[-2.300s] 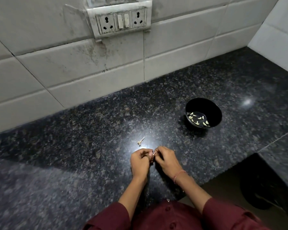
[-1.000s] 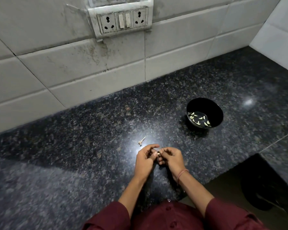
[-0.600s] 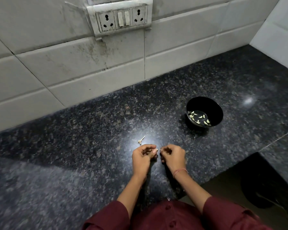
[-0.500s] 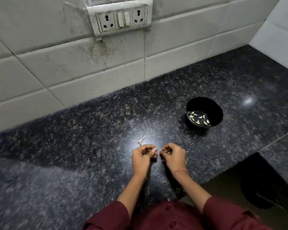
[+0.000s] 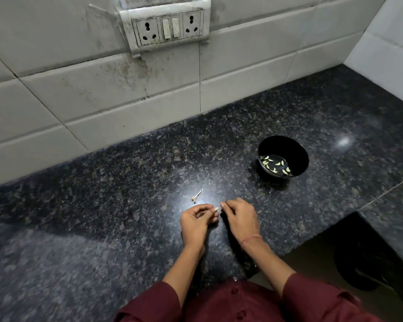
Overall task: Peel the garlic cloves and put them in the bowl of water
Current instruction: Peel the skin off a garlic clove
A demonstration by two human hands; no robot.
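My left hand (image 5: 196,220) pinches a small pale garlic clove (image 5: 215,208) between thumb and fingertips, just above the dark granite counter (image 5: 102,205). My right hand (image 5: 240,217) lies a little to the right of it with its fingers curled; whether it pinches a scrap of skin I cannot tell. A black bowl (image 5: 298,151) of water stands farther right and back, with several peeled cloves (image 5: 276,166) floating in it.
A garlic stem scrap (image 5: 196,196) lies on the counter just behind my left hand. A tiled wall with a socket plate (image 5: 169,27) rises at the back. The counter edge drops off at the lower right to a dark floor area (image 5: 370,263).
My hands were joined on the clove; they have drawn apart, the clove staying in my left hand. Both hands shifted slightly away from me.
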